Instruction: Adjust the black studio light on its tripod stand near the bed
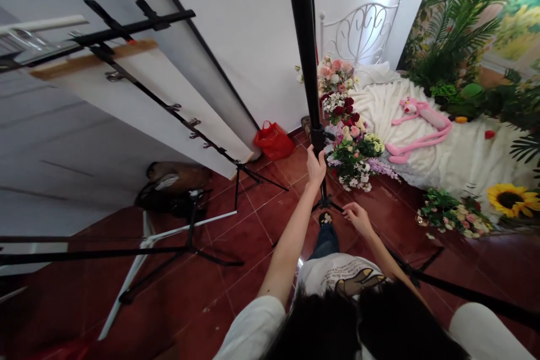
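A black light stand (307, 62) rises in front of me, with a dark round head at the top of the view and spread legs on the floor. My left hand (315, 167) is closed around its pole, just below the black collar with a knob (318, 134). Lower and to the right, my right hand (358, 219) has loosely bent fingers. Its fingertips overlap the end of a stand leg in the picture; whether they touch it I cannot tell. Nothing shows between those fingers. My shoe (324, 218) is beside the stand's base.
To the right, artificial flowers (348, 132) edge a white blanket (375, 101) bearing a pink plush toy (434, 118). A red bag (274, 140) sits by the wall. Left are a clamped backdrop frame (160, 98) and another black stand (189, 236). A dark pole (472, 292) crosses lower right.
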Motion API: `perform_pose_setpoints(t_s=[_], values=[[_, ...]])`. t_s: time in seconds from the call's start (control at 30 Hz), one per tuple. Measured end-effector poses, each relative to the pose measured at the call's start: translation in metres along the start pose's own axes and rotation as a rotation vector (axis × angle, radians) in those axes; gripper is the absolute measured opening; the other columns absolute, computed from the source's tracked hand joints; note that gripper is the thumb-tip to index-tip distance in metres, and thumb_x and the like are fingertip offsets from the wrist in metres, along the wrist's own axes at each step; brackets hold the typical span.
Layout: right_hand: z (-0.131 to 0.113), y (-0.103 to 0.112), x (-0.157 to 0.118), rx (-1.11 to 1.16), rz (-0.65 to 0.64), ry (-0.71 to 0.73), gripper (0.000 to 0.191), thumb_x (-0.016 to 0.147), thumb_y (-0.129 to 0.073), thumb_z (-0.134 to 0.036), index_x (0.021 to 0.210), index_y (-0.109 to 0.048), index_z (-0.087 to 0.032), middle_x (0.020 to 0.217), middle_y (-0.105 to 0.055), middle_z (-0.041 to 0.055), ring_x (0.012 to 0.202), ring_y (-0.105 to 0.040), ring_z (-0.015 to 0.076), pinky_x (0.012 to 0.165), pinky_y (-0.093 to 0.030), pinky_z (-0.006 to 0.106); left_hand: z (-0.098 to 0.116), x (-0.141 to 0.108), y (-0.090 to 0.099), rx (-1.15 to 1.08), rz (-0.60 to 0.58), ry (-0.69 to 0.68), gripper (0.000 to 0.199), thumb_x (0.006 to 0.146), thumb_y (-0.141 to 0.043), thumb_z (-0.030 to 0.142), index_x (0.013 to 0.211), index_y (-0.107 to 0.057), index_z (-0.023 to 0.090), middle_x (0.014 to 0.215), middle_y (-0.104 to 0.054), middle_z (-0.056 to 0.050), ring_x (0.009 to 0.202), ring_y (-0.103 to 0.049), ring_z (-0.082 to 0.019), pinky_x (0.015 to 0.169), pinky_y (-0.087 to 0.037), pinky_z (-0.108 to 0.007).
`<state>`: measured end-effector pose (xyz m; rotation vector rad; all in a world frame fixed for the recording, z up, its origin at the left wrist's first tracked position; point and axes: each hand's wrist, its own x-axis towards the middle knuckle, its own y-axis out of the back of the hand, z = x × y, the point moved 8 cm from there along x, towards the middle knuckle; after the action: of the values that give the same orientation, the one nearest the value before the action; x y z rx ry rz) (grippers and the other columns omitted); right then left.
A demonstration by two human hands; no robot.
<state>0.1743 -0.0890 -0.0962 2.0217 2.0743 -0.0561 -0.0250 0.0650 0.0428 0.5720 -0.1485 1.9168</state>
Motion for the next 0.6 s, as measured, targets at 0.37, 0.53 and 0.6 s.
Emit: perform_pose_setpoints(t_s=[0.37,0.53,0.6], values=[[-0.064,-0.026,0.066,-0.037,-0.105,0.219,0.028,0.085,-0.055,-0.042,0.102,-0.063,-0.022,0.096,-0.071,0.0068,0.084,-0.067,0.0188,0.073,-0.058,0.034,0.036,0.024,0.001,-0.126,-0.034,-0.044,0.048,0.095,-0.036,0.064,0.111,-0.049,0.02,0.079,-0.063,-0.002,0.069,-0.06,-0.013,0.071,-0.048,-0.026],[-0.105,-0.028,0.112,0.029,-0.028,0.294,0.051,0.091,-0.05,-0.053,0.133,-0.05,-0.024,0.132,-0.059,0.0139,0.113,-0.061,0.0242,0.075,-0.061,0.036,0.049,0.027,0.004,-0.169,-0.044,-0.035,0.045,0.096,-0.037,0.062,0.111,-0.048,0.021,0.079,-0.06,-0.001,0.067,-0.058,-0.012,0.067,-0.046,-0.025],[-0.116,-0.032,0.127,0.071,-0.04,0.307,0.057,0.092,-0.047,-0.056,0.139,-0.045,-0.025,0.145,-0.05,0.0136,0.123,-0.057,0.0256,0.08,-0.062,0.038,0.053,0.028,0.005,-0.184,-0.045,-0.037,0.045,0.096,-0.037,0.062,0.11,-0.048,0.021,0.079,-0.06,-0.001,0.067,-0.058,-0.013,0.066,-0.046,-0.025]])
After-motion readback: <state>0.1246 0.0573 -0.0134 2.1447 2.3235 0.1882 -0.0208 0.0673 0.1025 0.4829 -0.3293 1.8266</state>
